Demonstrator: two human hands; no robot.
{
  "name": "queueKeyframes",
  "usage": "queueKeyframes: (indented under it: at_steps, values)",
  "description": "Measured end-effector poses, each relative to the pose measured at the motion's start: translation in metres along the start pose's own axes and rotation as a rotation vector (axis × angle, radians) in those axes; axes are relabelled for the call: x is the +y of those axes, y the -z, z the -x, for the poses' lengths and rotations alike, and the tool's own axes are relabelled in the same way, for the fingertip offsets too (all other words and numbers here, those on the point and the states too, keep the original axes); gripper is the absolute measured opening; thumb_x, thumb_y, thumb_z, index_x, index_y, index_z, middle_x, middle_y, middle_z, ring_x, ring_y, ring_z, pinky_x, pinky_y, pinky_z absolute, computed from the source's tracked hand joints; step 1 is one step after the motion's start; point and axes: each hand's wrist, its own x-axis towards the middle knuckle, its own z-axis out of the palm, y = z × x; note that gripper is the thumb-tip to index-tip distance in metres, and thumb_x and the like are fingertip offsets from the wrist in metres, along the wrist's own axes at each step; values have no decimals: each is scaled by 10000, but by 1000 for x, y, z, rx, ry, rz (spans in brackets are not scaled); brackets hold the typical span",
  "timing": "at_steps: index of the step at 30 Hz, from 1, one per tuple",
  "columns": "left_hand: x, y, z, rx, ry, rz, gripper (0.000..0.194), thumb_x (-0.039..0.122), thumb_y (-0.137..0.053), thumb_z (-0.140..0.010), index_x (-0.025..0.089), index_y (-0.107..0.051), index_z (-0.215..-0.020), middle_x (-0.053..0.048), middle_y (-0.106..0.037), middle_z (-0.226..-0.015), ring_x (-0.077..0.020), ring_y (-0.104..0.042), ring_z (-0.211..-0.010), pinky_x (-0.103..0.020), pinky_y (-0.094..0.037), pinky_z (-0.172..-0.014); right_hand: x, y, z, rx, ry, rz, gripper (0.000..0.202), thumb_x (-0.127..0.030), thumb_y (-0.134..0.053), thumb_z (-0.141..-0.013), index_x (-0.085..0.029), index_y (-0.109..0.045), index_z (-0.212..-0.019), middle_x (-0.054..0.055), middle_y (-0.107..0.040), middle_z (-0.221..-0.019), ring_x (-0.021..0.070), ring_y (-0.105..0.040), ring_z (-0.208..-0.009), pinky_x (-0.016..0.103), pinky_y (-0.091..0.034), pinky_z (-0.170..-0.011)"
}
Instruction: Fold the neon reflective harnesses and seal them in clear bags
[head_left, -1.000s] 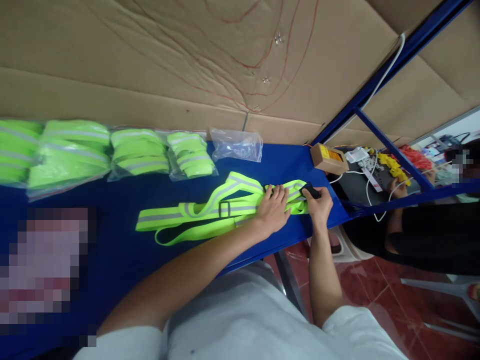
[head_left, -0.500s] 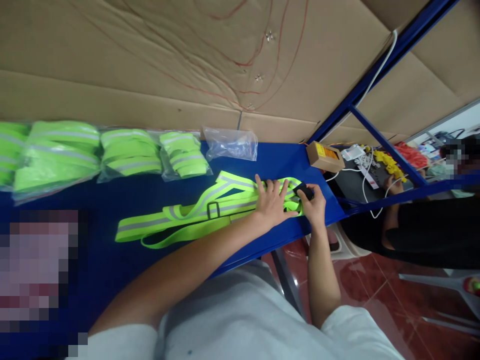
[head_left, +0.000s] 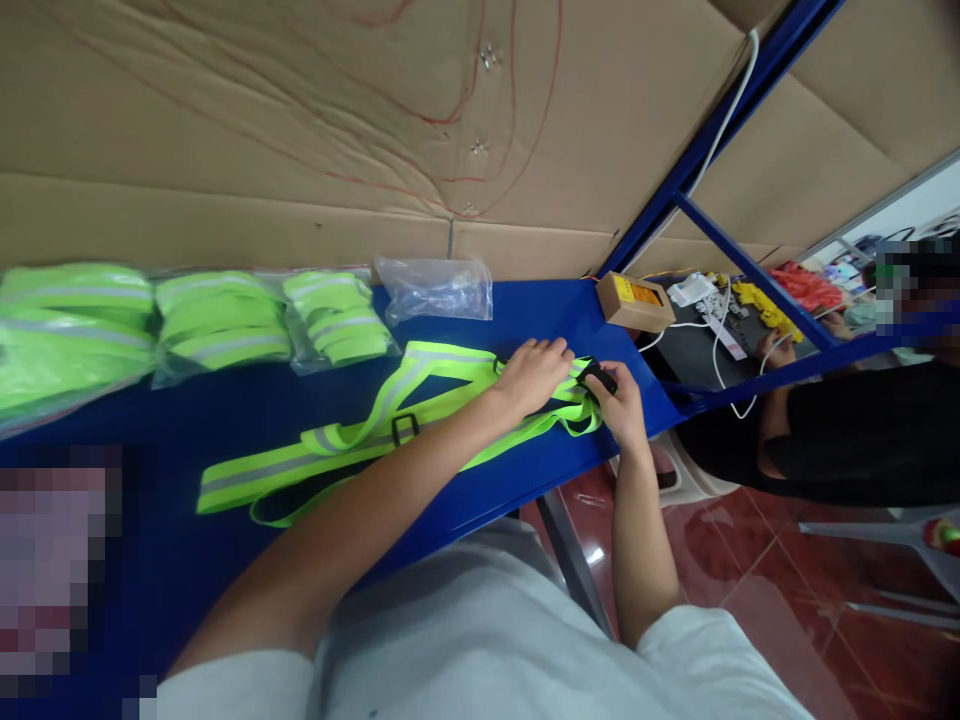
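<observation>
- the black buckle (head_left: 600, 376) is gripped between thumb and fingers of the right hand (head_left: 621, 402), at the right end of the yellow-green strap (head_left: 262, 474).
- the left hand (head_left: 531, 378) is laid over the strap just beside the buckle, its fingers bent; whether the strap is pinched by it cannot be told.
- the strap, striped with grey, is spread in loops across the blue counter (head_left: 559, 305), and is partly covered by the left forearm.
- a dark rectangular slider (head_left: 395, 432) is threaded on the strap near that forearm.
- behind the strap, a clear plastic bag (head_left: 439, 292) is laid beside a row of bagged strap bundles (head_left: 221, 320).
- a small cardboard box (head_left: 636, 303) is placed at the counter's right end.
- farther right, a co-worker's hand (head_left: 777, 350) is seen near yellow pieces (head_left: 756, 303).
</observation>
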Motion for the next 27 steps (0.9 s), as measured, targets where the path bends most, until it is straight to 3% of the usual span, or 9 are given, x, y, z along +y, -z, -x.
queueKeyframes:
  at_steps: [3,7,9,11,13,14,19,22,27]
  values:
    - [6,-4,6,-17,-13,-34,409,19,-363,-966,126,-638,-1249,-150,-637,-1256,-269,-651,-1097,-388,-520,-917,1,-1,-2,6,4,12,402,-419,-683,-861,-194,-675,-1195,108,-739,-1181,276,-683,-1087,427,-507,-1005]
    - [19,-9,17,-38,5,-48,433,53,-359,-990,97,-565,-1369,-174,-652,-1248,-295,-671,-1080,-428,-536,-913,0,0,-4,8,17,22,422,-390,-659,-859,-174,-706,-1218,118,-738,-1235,290,-669,-1162,452,-472,-1078]
    - [28,-10,25,-45,-6,-33,473,213,-355,-1059,127,-434,-1517,-194,-637,-1325,-323,-663,-1146,-483,-529,-966,-2,0,-4,-1,17,17,428,-385,-633,-868,-174,-708,-1232,116,-739,-1246,286,-672,-1167,453,-478,-1081]
    - [40,-12,34,-52,-22,-9,612,505,-395,-1057,180,-361,-1575,-230,-570,-1446,-393,-611,-1267,-586,-485,-1043,-4,0,-5,-16,17,11,436,-380,-616,-870,-182,-707,-1248,110,-731,-1275,281,-663,-1194,453,-467,-1103]
    - [50,-17,41,-47,-25,-6,774,717,-492,-946,205,-437,-1523,-263,-494,-1525,-475,-517,-1373,-690,-397,-1107,-6,-1,-5,-33,15,7,448,-377,-612,-865,-188,-706,-1261,104,-721,-1302,277,-651,-1221,452,-452,-1127]
    - [54,-20,43,-36,-20,-20,775,729,-551,-910,204,-487,-1477,-273,-476,-1538,-498,-481,-1403,-719,-358,-1126,-6,-1,-5,-39,12,4,455,-377,-609,-864,-190,-702,-1268,103,-716,-1311,276,-646,-1231,453,-445,-1136]
    - [51,-30,40,37,-10,-60,304,319,-503,-1034,203,-619,-1290,-201,-595,-1415,-382,-551,-1362,-614,-385,-1149,-4,2,-5,-56,-29,-18,501,-394,-604,-860,-186,-668,-1311,109,-696,-1339,276,-623,-1263,470,-418,-1163]
    - [41,-27,35,45,-6,-36,303,282,-482,-1035,199,-612,-1295,-169,-647,-1315,-335,-621,-1249,-550,-447,-1092,-2,7,-5,-87,-69,-55,517,-421,-613,-857,-192,-655,-1319,104,-694,-1339,265,-631,-1245,459,-445,-1138]
    - [42,-26,34,91,-133,-198,487,306,-530,-1016,280,-444,-1495,-199,-566,-1448,-399,-607,-1288,-623,-396,-1115,0,10,-5,-72,-144,-101,536,-446,-611,-855,-193,-624,-1328,108,-699,-1292,260,-644,-1193,448,-507,-1060]
